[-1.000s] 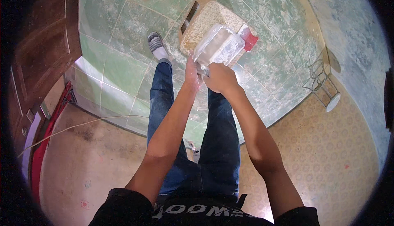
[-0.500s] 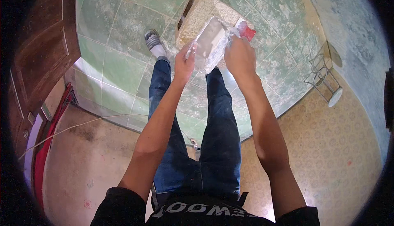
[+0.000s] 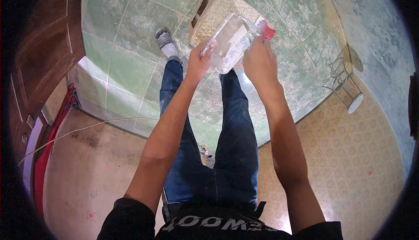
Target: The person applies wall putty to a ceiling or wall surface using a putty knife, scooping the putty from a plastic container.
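Note:
My left hand (image 3: 200, 61) is closed on the left edge of a clear, shallow rectangular tray (image 3: 226, 62), its thumb over the rim. Greyish-white paste (image 3: 231, 34) covers the inside of the tray, which is held tilted over the floor in front of my legs. At the tray's right edge, my right hand (image 3: 261, 61) has its fingers closed; what they grip is hidden. Just beyond its knuckles shows a red and white piece (image 3: 267, 31). I cannot tell whether my right hand holds that piece.
A beige, speckled box-like block (image 3: 235, 4) with a dark slot stands on green tiles (image 3: 144, 17) smeared with white. My sock-and-sandal foot (image 3: 164, 38) is left of it. Further out are a brown door (image 3: 48, 35), a thin cable (image 3: 87, 129), a metal stand (image 3: 349, 96) and a blue-grey wall (image 3: 375, 30).
Both hands and the tray have shifted slightly up and to the right in the picture. The block and floor have shifted a little too. The hold on the tray looks the same.

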Demonstrator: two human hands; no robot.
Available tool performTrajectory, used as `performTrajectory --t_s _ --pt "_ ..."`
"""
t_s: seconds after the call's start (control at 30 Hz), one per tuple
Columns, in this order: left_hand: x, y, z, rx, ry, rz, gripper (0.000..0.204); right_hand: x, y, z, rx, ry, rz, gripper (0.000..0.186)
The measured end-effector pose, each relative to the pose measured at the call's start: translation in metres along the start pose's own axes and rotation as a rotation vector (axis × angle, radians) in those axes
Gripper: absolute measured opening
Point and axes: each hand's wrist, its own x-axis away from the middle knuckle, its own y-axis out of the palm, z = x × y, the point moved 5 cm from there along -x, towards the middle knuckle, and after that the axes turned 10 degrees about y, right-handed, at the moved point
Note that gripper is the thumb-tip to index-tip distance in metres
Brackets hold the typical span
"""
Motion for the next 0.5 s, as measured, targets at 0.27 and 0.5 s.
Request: performTrajectory --t_s 0.27,0.5 --pt "-0.001 -0.001 -0.005 0.014 -0.043 -0.022 0.029 -0.022 0.02 -0.018 0.014 0.017 -0.033 0.038" --pt "-0.006 0.002 -0.003 0.004 0.039 -0.068 0.028 -0.04 0.031 -0.012 0.115 -0.137 0.046 0.03"
